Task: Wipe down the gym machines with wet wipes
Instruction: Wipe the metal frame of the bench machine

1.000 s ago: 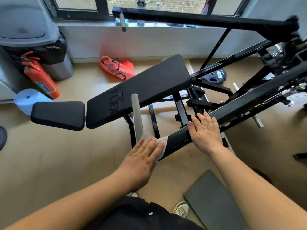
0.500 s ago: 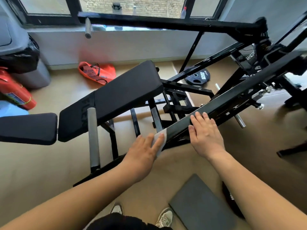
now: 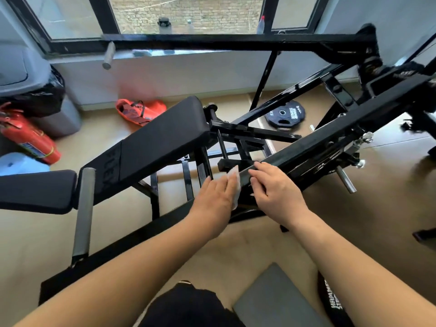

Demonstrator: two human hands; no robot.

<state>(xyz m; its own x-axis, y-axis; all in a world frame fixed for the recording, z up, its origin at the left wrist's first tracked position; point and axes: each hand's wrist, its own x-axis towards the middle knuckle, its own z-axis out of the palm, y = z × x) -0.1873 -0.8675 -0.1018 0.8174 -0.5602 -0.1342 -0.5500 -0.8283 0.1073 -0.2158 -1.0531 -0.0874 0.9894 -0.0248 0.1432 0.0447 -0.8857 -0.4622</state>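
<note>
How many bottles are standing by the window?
3: a dark bottle left of centre, a faint clear bottle just right of it, a red-capped bottle farther right. The black bar may hide more.

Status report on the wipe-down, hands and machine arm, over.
Left hand flat, pressing wet wipe against near end of black machine arm. Right hand rests on arm beside it. Arm's top bare ahead.

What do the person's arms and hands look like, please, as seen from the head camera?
Both arms are bare: the left forearm and right forearm show no sleeve anywhere in view. The left hand and right hand wear no gloves, and no watch, band or ring is visible. A black garment with a thin pale trim shows at the bottom edge.
</note>
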